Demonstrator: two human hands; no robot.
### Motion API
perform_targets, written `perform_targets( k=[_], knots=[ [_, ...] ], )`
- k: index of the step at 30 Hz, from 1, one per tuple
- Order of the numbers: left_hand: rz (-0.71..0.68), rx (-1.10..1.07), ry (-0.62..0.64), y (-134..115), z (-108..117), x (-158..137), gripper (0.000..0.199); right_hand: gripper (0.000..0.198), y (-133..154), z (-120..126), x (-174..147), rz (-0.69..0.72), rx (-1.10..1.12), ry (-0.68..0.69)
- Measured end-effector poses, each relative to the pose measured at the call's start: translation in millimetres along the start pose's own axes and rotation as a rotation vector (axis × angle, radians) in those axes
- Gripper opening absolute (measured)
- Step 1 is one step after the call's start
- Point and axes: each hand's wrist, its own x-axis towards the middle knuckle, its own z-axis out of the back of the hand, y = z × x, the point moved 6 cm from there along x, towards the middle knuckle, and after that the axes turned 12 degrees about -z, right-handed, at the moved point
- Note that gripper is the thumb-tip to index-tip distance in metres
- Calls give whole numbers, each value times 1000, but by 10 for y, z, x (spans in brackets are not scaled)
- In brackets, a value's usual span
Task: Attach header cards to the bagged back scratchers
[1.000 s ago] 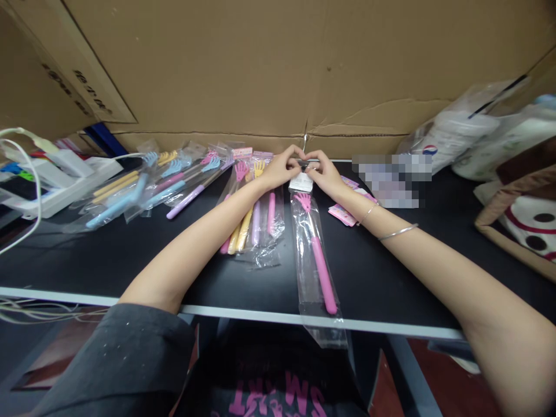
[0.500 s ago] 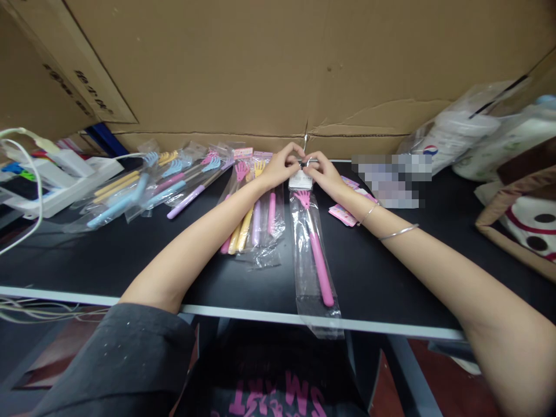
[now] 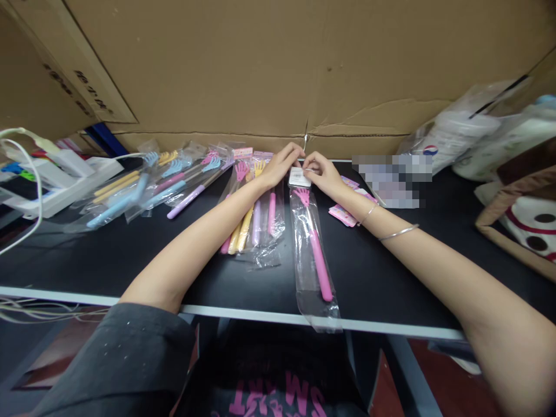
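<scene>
Both hands met at the far end of a clear bag (image 3: 313, 255) that lay lengthwise on the black bench (image 3: 130, 255), its near end hanging just over the front edge. Inside it lay a pink back scratcher (image 3: 316, 249), claw end toward the hands. The left hand (image 3: 280, 165) and the right hand (image 3: 324, 172) each pinched a side of the white header card (image 3: 299, 177) at the bag's mouth, fingertips (image 3: 309, 169) nearly touching over it, so each grip was narrow and closed on the card.

The likeliest trouble looked to be the card going on crooked: the bag is slippery and only its top was held, so a small sideways pull could skew the fold or let the mouth slide out from under the card. The overhanging end might also drag the bag toward the edge if the pinch loosened.

Just left of the bag lay a bundle of bagged scratchers (image 3: 254, 217) in pink, yellow and purple, close under the left forearm; more bagged ones (image 3: 143, 185) lay farther left. Small pink cards (image 3: 343, 214) sat beside the right wrist, and a cardboard wall (image 3: 278, 69) stood behind.
</scene>
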Motion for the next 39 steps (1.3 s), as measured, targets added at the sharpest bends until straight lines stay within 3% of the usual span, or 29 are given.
perform_targets(
  k=[5, 15, 20, 26, 34, 39],
  knots=[
    [-10, 44, 22, 65, -15, 23, 8, 15, 50, -12, -14, 25, 3, 7],
    [-40, 37, 26, 99, -37, 32, 21, 17, 22, -35, -17, -9, 23, 50],
    [-29, 25, 38, 79, -39, 23, 19, 36, 57, -33, -39, 10, -15, 23],
    [-17, 28, 36, 81, -43, 19, 22, 12, 32, -34, -25, -3, -4, 27],
    [1, 32, 53, 94, -52, 19, 21, 22, -33, -39, 5, -22, -11, 34],
    [55, 60, 132, 131, -72, 19, 20, 23, -48, -35, -1, -52, -15, 17]
  ],
)
